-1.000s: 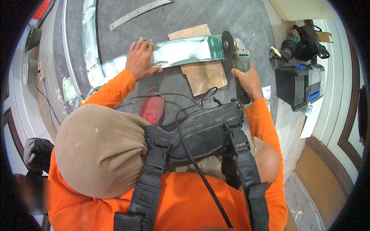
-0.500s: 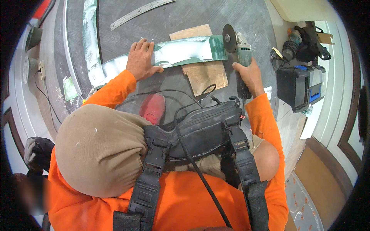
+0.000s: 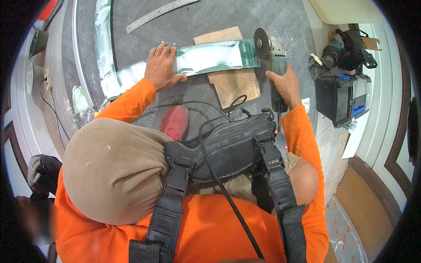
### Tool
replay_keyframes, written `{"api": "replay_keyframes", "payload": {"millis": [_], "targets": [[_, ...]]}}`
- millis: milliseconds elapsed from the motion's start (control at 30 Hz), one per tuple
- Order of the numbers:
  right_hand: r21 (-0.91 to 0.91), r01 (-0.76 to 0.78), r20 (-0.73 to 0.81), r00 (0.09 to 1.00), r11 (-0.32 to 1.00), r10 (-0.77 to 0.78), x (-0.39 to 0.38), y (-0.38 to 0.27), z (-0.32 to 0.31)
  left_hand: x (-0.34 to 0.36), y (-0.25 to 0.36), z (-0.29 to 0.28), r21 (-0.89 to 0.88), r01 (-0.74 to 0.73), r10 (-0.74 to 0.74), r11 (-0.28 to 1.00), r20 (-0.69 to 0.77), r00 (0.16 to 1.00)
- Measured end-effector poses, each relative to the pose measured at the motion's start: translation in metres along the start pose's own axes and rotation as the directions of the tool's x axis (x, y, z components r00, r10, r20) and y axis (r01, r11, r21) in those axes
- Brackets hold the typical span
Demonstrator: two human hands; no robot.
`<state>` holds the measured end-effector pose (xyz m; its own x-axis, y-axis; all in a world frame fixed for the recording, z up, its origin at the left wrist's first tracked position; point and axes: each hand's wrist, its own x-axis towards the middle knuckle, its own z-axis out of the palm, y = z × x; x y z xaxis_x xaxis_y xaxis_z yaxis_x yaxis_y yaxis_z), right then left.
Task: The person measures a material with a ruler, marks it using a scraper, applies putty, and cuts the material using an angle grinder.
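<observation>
My left hand (image 3: 161, 68) lies across a long green strip smeared with white (image 3: 206, 57), its fingers over the far edge and the thumb by the near edge. Closed around the body of an angle grinder (image 3: 277, 61) is my right hand (image 3: 286, 85). The grinder's dark cutting disc (image 3: 262, 43) stands upright at the strip's right end; whether it touches the edge, I cannot tell. Beneath that end lie pieces of wooden board (image 3: 239, 90). At the left, the strip meets another white-smeared strip (image 3: 104, 39) at a corner.
A metal ruler (image 3: 153, 16) lies on the grey floor beyond the strip. A black cable (image 3: 193, 103) loops near my red shoe (image 3: 174, 122). To the right are a black toolbox (image 3: 340, 101) and a black bag (image 3: 354, 50). A long metal profile (image 3: 77, 48) runs along the left.
Almost nothing differs. My hands, the strip and the grinder keep nearly the same places, with only a slight shift in the picture.
</observation>
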<state>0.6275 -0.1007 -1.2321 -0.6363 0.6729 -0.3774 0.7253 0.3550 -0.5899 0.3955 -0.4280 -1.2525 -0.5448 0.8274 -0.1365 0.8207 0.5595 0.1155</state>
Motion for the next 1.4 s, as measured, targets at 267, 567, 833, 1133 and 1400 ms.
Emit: {"api": "replay_keyframes", "payload": {"millis": [267,567,833,1133,1400], "targets": [[0.07,-0.035,0.014,0.999,0.997,0.034,-0.008,-0.005,0.001,0.0,0.0,0.001,0.01,0.018,-0.018,1.0,-0.005,1.0],[0.003,-0.021,-0.001,1.0,1.0,0.021,0.015,-0.011,0.0,0.001,-0.003,0.004,0.028,-0.014,0.015,1.0,-0.044,0.999],[-0.045,-0.026,-0.01,1.0,0.999,0.026,0.017,-0.017,0.0,0.001,-0.003,0.006,0.012,0.011,-0.011,1.0,-0.028,1.0],[-0.01,-0.015,-0.003,1.0,1.0,0.015,0.01,-0.016,0.0,0.002,-0.002,0.001,0.0,0.022,-0.022,1.0,-0.008,1.0],[0.036,-0.049,0.03,0.998,0.998,0.047,0.024,-0.017,0.001,0.002,-0.003,0.008,0.014,0.01,-0.01,1.0,-0.037,0.999]]}}
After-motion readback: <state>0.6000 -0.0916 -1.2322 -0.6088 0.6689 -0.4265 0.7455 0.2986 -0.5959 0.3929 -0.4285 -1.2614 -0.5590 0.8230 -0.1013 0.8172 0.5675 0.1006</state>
